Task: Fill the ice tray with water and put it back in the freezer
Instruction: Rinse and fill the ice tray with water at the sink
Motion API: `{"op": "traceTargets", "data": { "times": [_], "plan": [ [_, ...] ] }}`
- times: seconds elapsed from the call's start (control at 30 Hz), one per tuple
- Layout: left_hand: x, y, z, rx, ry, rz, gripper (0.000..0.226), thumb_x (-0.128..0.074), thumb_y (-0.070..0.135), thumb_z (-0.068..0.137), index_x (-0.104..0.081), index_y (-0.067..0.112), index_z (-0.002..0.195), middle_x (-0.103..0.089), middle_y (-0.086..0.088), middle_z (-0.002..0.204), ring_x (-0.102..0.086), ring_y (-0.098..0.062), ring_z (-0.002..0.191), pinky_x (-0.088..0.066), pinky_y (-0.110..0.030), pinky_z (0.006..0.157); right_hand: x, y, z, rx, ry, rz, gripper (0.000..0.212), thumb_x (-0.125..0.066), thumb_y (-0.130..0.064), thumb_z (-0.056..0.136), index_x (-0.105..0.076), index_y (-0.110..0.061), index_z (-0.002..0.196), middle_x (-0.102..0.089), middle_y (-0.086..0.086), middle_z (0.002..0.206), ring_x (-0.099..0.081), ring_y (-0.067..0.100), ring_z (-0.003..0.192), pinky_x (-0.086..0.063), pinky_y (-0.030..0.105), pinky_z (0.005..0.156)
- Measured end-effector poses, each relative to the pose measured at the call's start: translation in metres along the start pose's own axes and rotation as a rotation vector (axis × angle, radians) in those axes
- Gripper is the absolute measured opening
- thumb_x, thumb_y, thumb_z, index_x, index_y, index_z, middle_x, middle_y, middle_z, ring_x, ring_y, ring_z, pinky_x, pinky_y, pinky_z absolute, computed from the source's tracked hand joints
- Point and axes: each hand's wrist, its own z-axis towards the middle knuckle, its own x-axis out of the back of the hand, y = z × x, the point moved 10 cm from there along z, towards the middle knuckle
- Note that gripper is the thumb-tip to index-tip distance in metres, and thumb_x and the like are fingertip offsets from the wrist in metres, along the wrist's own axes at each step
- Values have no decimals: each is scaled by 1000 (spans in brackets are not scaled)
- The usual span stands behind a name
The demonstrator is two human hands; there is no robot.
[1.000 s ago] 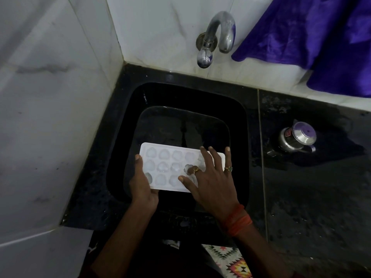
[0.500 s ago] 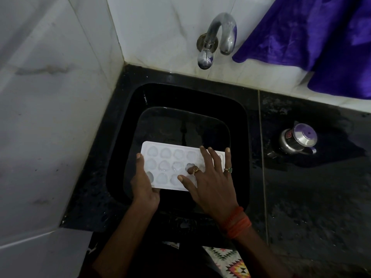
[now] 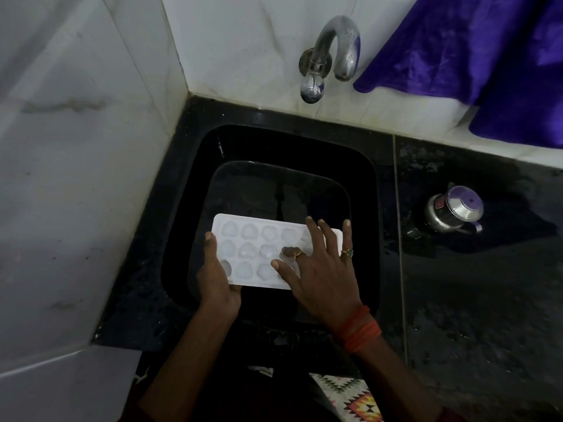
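- Two hands hold a white ice tray (image 3: 262, 254) over the black sink (image 3: 292, 147), below the tap (image 3: 329, 56).
- Left hand (image 3: 216, 278) clasps the tray's left end — thumb on top.
- Right hand (image 3: 323, 275) lies flat on it, fingers spread.

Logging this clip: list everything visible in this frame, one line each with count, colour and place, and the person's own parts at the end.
ice tray: 1, white, held over the sink basin, heart-shaped cells facing up
sink: 1, black, set in the corner of the counter
tap: 1, chrome, on the back wall above the sink, no water visibly running
countertop: 1, black, wet-looking, right of the sink
steel lidded pot: 1, silver, on the countertop right of the sink
cloth: 1, purple, hanging at top right
wall tiles: white marbled, left and back
patterned fabric: 1, multicoloured, bottom edge
left hand: gripping the tray's left end
right hand: spread flat on the tray's right part, two rings, orange wrist threads
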Motion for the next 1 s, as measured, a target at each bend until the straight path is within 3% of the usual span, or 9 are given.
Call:
{"op": "traceTargets", "data": {
  "times": [0.17,0.37,0.77,1.0],
  "plan": [
    [-1,2,-1,-4,5,8,50,-64,67,89,-76,23,108,-82,-5,99,-79,-30,87,-65,-49,69,6,1,-1,-13,-1,24,61,-25,-71,95,-73,-35,104,-39,10,155,-32,27,146,8,52,122],
    [0,4,-2,-14,17,2,46,-64,65,90,-76,24,105,-82,-3,96,-80,-27,83,-64,-46,61,13,-3,-4,11,41,52,60,-26,-70,97,-73,-35,104,-41,9,154,-32,24,146,-5,59,121],
    [2,3,1,-12,47,3,47,-66,66,88,-77,23,105,-82,-3,95,-79,-28,83,-64,-48,63,7,-7,-11,17,34,71,61,-29,-72,95,-76,-33,92,-46,9,151,-37,26,143,-9,60,121],
    [6,2,2,-5,68,-7,51,-67,67,87,-76,21,107,-82,-4,95,-79,-31,83,-64,-54,72,-4,-12,-13,45,-67,64,62,-29,-74,94,-76,-33,102,-36,9,157,-31,26,147,0,57,122]
  ]
}}
